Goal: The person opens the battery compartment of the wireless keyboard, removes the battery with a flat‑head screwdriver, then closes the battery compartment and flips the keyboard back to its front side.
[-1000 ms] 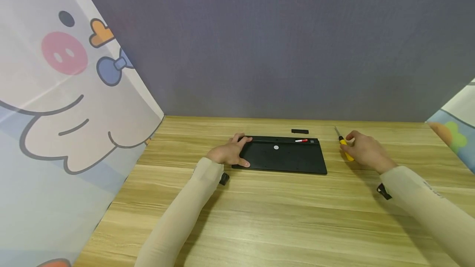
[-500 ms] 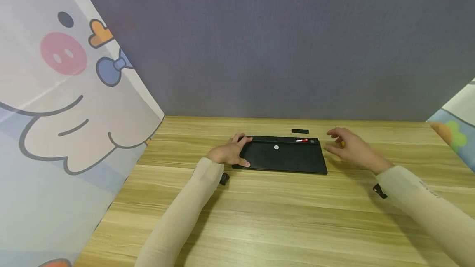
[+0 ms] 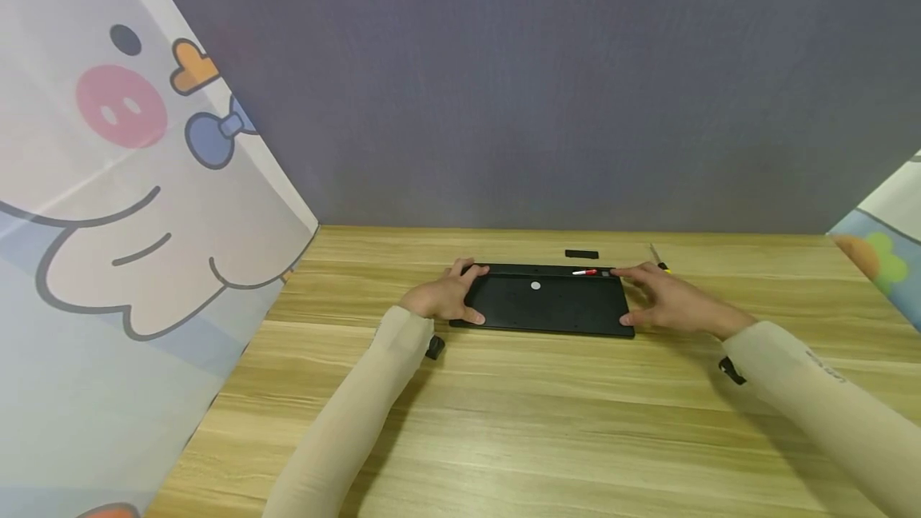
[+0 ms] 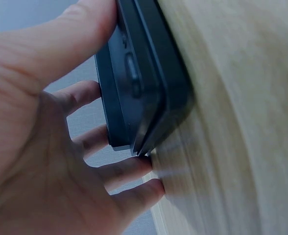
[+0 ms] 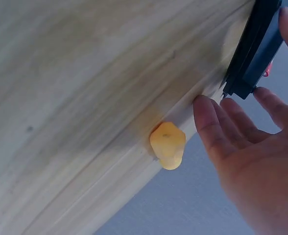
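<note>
A flat black keyboard (image 3: 554,306) lies underside up on the table, a white round sticker on it. A small red-and-white cylinder (image 3: 585,272), seemingly a battery, sits near its back right corner. My left hand (image 3: 444,296) holds the keyboard's left end, thumb toward the front edge and fingers at the back. At the other end my right hand (image 3: 669,302) touches the keyboard with thumb and forefinger; its other fingers reach toward the table. In the right wrist view the thumb lies on the black surface. A screwdriver (image 3: 662,266) lies beyond the right hand, its handle mostly hidden.
A short black strip (image 3: 581,254) lies behind the keyboard. Past the table's back edge rises a grey partition (image 3: 532,94). A printed cartoon panel (image 3: 187,262) borders the table on the left. The screwdriver's yellow handle (image 5: 167,144) shows in the right wrist view.
My right hand has left the screwdriver, moved left and come into contact with the keyboard's right end. The left hand and keyboard have stayed in place.
</note>
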Demonstrator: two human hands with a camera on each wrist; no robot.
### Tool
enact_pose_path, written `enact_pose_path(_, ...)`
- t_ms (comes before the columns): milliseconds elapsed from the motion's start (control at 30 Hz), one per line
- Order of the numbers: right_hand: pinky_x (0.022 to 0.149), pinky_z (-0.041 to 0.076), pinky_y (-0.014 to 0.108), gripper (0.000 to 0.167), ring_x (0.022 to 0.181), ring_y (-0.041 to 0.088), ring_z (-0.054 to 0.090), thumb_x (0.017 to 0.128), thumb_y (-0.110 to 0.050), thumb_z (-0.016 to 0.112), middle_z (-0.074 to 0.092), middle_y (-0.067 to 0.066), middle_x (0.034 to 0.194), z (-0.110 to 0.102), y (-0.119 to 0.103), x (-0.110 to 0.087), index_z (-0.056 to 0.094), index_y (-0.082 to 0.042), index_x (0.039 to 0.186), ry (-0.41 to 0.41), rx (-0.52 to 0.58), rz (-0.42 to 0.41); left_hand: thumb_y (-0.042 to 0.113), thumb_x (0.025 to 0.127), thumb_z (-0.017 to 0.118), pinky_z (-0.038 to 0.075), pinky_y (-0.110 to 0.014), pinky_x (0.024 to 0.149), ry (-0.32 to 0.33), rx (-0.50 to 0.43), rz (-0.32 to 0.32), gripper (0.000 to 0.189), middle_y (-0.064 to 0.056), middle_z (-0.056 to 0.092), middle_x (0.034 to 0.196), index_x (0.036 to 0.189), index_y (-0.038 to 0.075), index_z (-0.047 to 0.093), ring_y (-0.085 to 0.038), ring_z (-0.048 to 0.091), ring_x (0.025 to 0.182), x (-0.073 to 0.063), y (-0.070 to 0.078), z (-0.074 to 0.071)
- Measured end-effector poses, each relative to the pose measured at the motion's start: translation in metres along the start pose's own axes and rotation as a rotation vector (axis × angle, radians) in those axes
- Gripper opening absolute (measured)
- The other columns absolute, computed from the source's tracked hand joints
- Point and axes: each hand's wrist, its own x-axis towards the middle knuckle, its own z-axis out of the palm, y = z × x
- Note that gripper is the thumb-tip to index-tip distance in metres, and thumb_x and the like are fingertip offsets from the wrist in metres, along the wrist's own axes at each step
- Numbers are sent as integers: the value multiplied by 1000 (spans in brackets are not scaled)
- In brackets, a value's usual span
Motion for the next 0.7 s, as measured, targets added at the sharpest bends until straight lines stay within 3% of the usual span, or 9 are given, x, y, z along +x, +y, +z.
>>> enact_pose_path(233, 90, 38, 60, 82, 117, 46, 42, 80, -36, 76, 40, 27, 130, -2, -4, 2, 37, 2, 141, -7, -68, -27, 42, 83, 69, 34, -50, 100, 2, 0, -4, 90, -2, -3, 156, 152, 31, 13, -27, 8, 142, -1, 1, 0)
enact_pose_path(700, 94, 34, 60, 77, 121, 48, 38, 78, -27, 79, 44, 30, 132, -2, -13, 7, 40, 6, 136, -41, -101, 3, 42, 80, 74, 35, -51, 98, 14, -38, -6, 91, 0, 1, 156, 151, 32, 19, -28, 9, 141, -2, 0, -3)
